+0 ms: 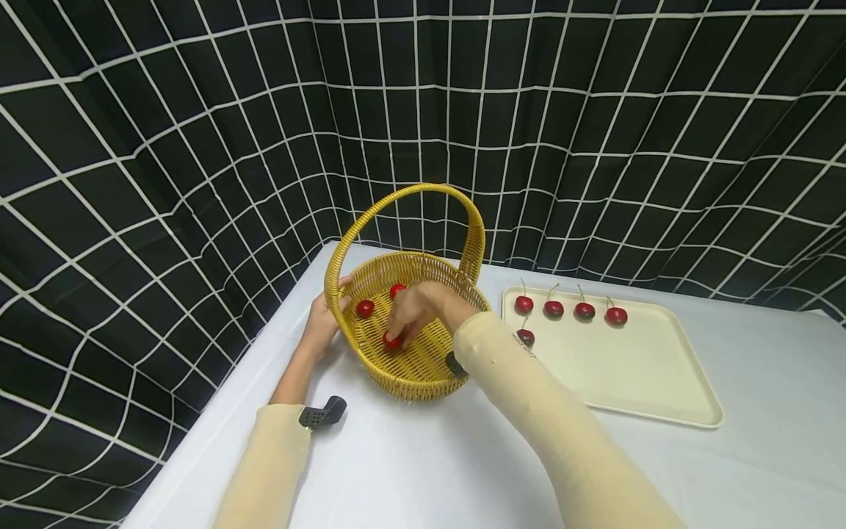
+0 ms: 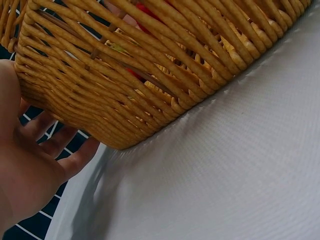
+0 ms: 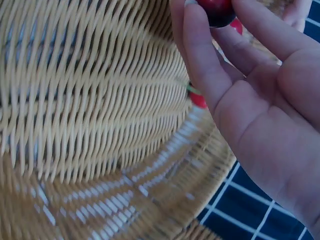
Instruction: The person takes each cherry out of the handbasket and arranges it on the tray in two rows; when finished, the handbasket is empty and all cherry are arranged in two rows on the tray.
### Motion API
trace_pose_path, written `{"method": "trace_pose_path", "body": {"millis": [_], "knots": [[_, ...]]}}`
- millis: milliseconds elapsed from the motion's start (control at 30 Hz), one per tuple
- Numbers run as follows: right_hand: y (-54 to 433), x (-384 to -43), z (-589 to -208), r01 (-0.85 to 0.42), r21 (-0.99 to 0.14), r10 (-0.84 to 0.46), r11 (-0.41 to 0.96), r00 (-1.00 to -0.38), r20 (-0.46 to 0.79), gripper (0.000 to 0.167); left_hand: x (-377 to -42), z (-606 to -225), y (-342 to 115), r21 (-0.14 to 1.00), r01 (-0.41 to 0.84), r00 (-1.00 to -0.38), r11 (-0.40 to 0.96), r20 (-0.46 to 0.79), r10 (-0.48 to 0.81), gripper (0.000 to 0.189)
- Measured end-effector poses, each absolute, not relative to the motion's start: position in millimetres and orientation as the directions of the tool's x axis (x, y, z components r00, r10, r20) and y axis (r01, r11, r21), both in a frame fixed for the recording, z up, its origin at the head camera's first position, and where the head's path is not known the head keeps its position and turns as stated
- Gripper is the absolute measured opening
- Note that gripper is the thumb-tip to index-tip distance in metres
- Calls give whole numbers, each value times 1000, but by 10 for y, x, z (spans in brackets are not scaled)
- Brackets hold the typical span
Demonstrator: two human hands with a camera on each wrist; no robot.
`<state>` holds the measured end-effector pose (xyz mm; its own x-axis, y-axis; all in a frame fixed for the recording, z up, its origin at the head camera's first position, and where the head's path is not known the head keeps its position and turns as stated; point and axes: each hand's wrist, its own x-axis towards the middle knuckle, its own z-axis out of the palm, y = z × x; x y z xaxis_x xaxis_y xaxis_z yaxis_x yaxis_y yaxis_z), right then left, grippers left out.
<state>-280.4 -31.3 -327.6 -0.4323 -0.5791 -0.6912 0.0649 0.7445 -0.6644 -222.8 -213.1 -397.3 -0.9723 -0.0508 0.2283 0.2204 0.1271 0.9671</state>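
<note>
A yellow wicker basket (image 1: pixel 413 389) with a tall arched handle (image 1: pixel 423 189) stands on the white cloth. My left hand (image 1: pixel 320 323) holds its left rim near the foot of the handle; the left wrist view shows those fingers (image 2: pixel 75 157) against the woven side. Inside the basket, my right hand (image 1: pixel 423 305) pinches a dark red cherry (image 3: pixel 217 11) between thumb and fingers, low over the woven bottom. Two more cherries lie in there, one to the left (image 1: pixel 365 308) and one at the back (image 1: pixel 397 291), partly behind the right hand.
To the basket's right lies a cream tray (image 1: pixel 648 375) with several stemmed cherries along its back and left side; the right sleeve (image 1: pixel 529 397) crosses close to its left edge. A black curtain with white grid lines (image 1: pixel 515 132) hangs behind and to the left.
</note>
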Motion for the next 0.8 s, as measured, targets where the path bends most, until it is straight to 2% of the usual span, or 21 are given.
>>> {"method": "trace_pose_path", "body": {"millis": [167, 400, 633, 800], "knots": [[-161, -2829, -3218, 68, -670, -575, 739, -454, -680, 26, -2222, -3960, -2126, 965, 223, -972, 138, 231, -50, 45], [42, -2898, -3204, 109, -714, -602, 692, -460, -653, 36, -2214, -3956, -2120, 968, 206, -975, 143, 216, -55, 45], [232, -2975, -3232, 218, -772, -608, 597, -505, -612, 23, -2205, -3957, -2116, 969, 209, -975, 134, 218, -53, 45], [376, -2965, -3234, 202, -827, -667, 524, -506, -546, 25, -2203, -3958, -2117, 968, 215, -973, 126, 223, -52, 46]]}}
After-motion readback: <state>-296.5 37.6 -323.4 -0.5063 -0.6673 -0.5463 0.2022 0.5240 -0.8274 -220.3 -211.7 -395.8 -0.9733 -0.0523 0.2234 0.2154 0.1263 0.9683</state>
